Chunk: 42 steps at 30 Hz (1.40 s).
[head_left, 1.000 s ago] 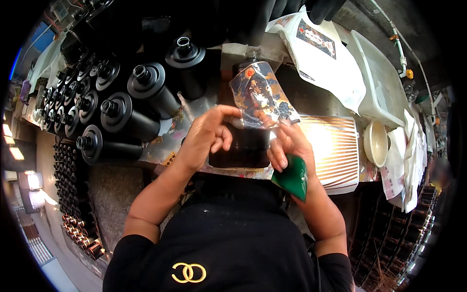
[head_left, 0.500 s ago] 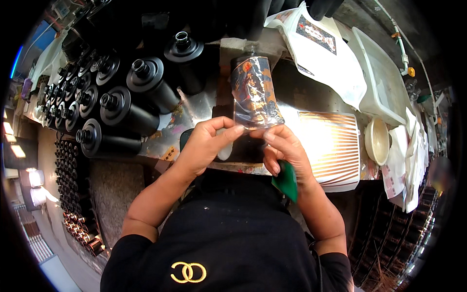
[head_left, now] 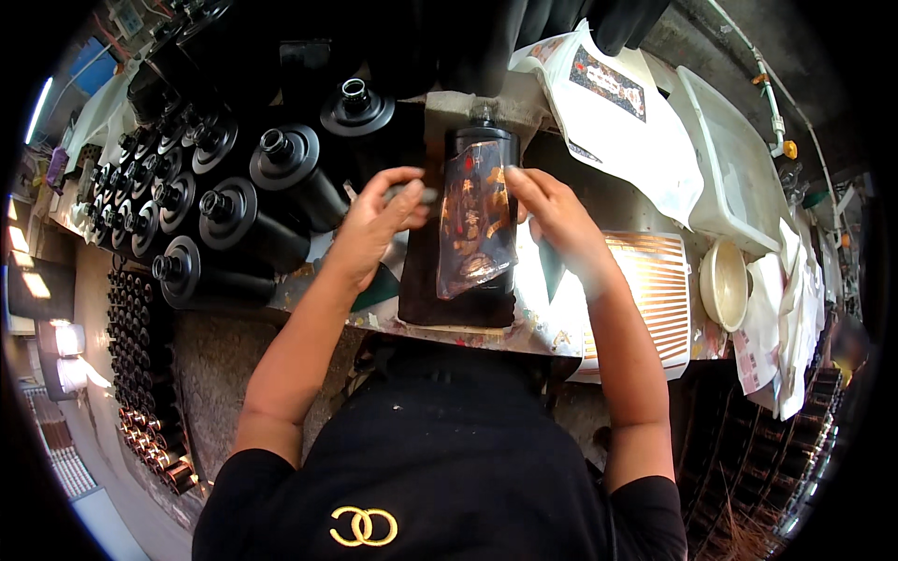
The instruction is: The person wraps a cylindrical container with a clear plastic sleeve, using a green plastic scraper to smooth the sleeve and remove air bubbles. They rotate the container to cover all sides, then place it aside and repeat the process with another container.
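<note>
A black bottle (head_left: 484, 140) lies on a dark cloth (head_left: 421, 304), its neck pointing away from me. Over its upper face rests a loose clear decal film (head_left: 472, 220) with gold and red patterns, its lower edge lifted and wrinkled. My right hand (head_left: 561, 220) touches the bottle's right side by the film edge with thumb and fingers. A green flat scraper (head_left: 549, 266) is tucked under that hand, partly hidden. My left hand (head_left: 379, 229) hovers left of the bottle, fingers curled on a small grey piece (head_left: 427, 195), blurred, of a kind I cannot make out.
Several black bottles (head_left: 290, 164) stand at the left. To the right lie a gold-striped sheet (head_left: 650, 299), a white printed sheet (head_left: 645, 140), a cream bowl (head_left: 724, 285) and a pale plastic tub (head_left: 730, 159). A dark green item (head_left: 379, 288) sits beside the cloth.
The film's lower edge has been let go, and the film now lies over the bottle. Both hands have moved up and apart, to either side of the bottle.
</note>
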Motion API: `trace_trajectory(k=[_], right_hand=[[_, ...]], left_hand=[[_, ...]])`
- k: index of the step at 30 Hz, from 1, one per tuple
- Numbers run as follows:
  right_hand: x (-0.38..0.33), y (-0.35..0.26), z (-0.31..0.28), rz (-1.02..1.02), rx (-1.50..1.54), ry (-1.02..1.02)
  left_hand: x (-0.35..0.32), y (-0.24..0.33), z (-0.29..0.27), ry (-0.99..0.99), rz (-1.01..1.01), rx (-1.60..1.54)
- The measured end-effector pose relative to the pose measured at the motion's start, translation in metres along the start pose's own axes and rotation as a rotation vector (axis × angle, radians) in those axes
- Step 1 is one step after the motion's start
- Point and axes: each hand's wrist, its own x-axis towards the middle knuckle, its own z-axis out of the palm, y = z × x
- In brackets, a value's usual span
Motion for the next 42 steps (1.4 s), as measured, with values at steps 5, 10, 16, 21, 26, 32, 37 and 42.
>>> trace_trajectory(k=[5, 10, 16, 21, 26, 32, 37, 42], right_hand=[[0.008, 0.004, -0.003, 0.083, 0.089, -0.19], [0.0, 0.017, -0.003, 0.082, 0.303, -0.195], [0.01, 0.028, 0.008, 0.055, 0.356, -0.125], [-0.019, 0.027, 0.0, 0.166, 0.415, -0.066], [-0.053, 0.031, 0.005, 0.285, 0.804, -0.255], [-0.064, 0.026, 0.013, 0.281, 0.978, -0.249], [-0.081, 0.02, 0.017, 0.292, 0.896, -0.18], [-0.086, 0.024, 0.018, 0.265, 0.961, -0.154]], left_hand=[[0.026, -0.008, 0.028, -0.085, -0.033, -0.224], [0.035, -0.011, 0.038, -0.081, 0.032, -0.2], [0.047, -0.002, 0.041, 0.066, 0.058, -0.083], [0.012, 0.005, 0.034, 0.151, 0.022, 0.009], [-0.037, -0.012, 0.028, 0.035, 0.058, 0.191], [-0.045, -0.012, 0.024, 0.04, 0.036, 0.048], [-0.055, -0.016, 0.035, 0.194, 0.295, 0.69], [-0.051, -0.02, 0.061, 0.216, 0.753, 0.934]])
